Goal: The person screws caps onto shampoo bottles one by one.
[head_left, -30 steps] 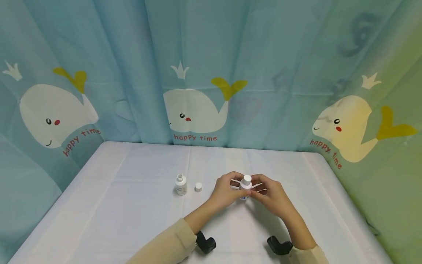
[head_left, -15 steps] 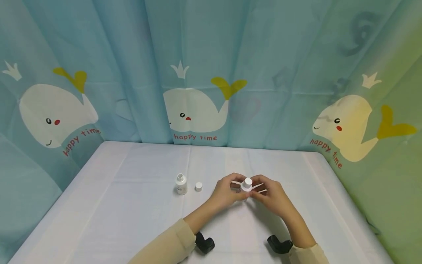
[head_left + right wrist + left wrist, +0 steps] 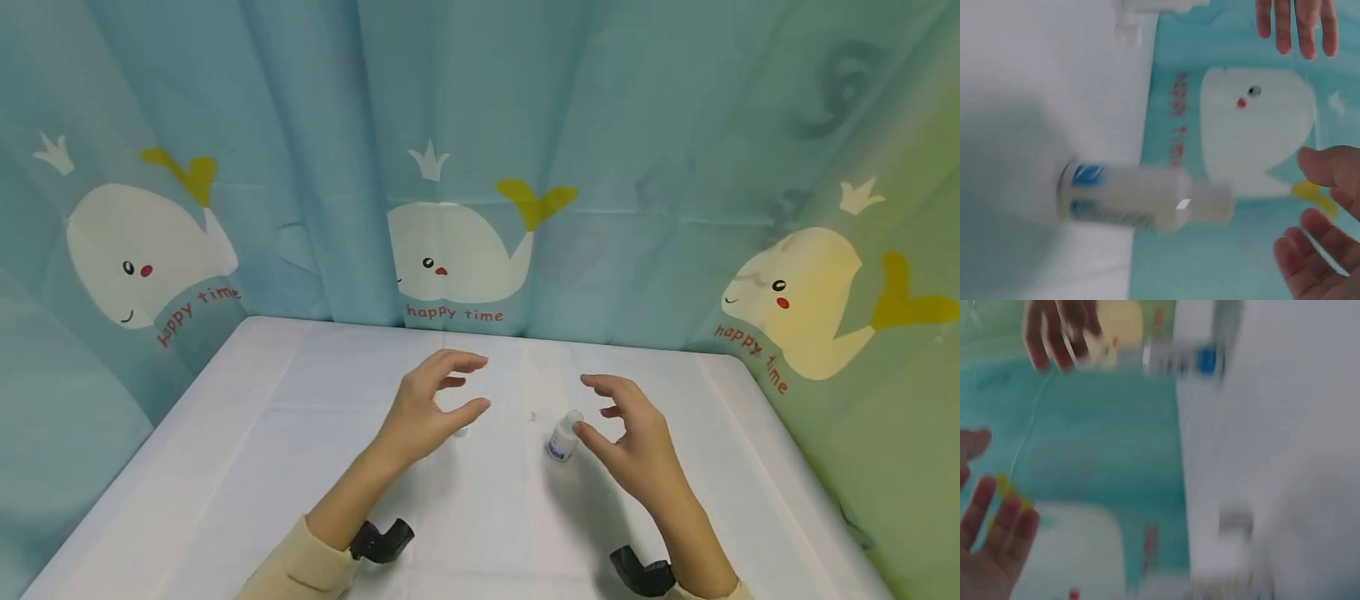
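Observation:
The capped white bottle [image 3: 562, 439] with a blue-printed label stands on the white table, held by neither hand. My right hand [image 3: 636, 437] hovers just right of it with fingers apart, the thumb overlapping its cap in the head view. Farther left, my left hand [image 3: 426, 408] hangs in the air, thumb and fingers spread around nothing. Under its thumb part of a small white loose cap [image 3: 461, 432] shows. My left hand hides the second white bottle in the head view; in the right wrist view part of that bottle [image 3: 1157, 5] appears at the top edge, beside the loose cap [image 3: 1127, 32].
A white cloth covers the table [image 3: 495, 517]. Behind it and along the sides hangs a blue-green curtain [image 3: 315, 208] printed with whales. A black wrist mount [image 3: 382, 542] sits on the left forearm, another black mount [image 3: 642, 572] on the right.
Both hands have let go of the capped bottle. The left hand has moved left to above the loose cap and second bottle; the right hand has drawn slightly right. The head view has shifted slightly.

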Available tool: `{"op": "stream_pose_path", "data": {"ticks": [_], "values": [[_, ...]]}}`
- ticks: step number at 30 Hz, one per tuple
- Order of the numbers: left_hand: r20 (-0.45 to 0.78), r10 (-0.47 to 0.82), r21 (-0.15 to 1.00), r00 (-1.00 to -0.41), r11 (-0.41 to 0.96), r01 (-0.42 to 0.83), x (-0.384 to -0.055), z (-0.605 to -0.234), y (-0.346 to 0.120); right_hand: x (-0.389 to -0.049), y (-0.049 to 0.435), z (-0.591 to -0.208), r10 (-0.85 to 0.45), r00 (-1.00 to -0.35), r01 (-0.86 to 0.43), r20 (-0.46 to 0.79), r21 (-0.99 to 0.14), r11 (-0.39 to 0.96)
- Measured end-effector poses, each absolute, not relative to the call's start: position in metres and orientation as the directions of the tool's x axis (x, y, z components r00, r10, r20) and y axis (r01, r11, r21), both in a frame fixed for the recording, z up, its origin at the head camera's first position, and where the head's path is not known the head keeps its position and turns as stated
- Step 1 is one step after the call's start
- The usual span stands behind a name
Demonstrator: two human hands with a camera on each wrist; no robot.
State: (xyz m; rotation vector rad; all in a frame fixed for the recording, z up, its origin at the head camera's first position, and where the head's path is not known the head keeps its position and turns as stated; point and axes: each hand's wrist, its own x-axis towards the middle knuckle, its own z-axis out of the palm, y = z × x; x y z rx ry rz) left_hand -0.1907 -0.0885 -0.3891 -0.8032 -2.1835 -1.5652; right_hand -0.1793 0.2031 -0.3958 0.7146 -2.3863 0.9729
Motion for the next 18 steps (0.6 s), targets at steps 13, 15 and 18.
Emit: {"op": "stream_pose_path", "data": {"ticks": [13, 15, 18], "values": [[0.336, 0.214, 0.875, -0.917, 0.29, 0.388, -0.194, -0.415, -0.16, -0.194, 0.104, -0.41, -0.454, -0.844, -0.529, 0.284, -0.582, 0.618], [0.318, 0.229, 0.873, -0.92, 0.307, 0.378, -0.195, -0.417, -0.16, -0.199, 0.093, -0.419, -0.462, -0.858, -0.502, 0.226, -0.564, 0.656], [0.293, 0.253, 0.874, -0.922, 0.319, 0.365, -0.196, -0.42, -0.162, -0.206, 0.08, -0.428, -0.477, -0.864, -0.481, 0.159, -0.535, 0.694]]}}
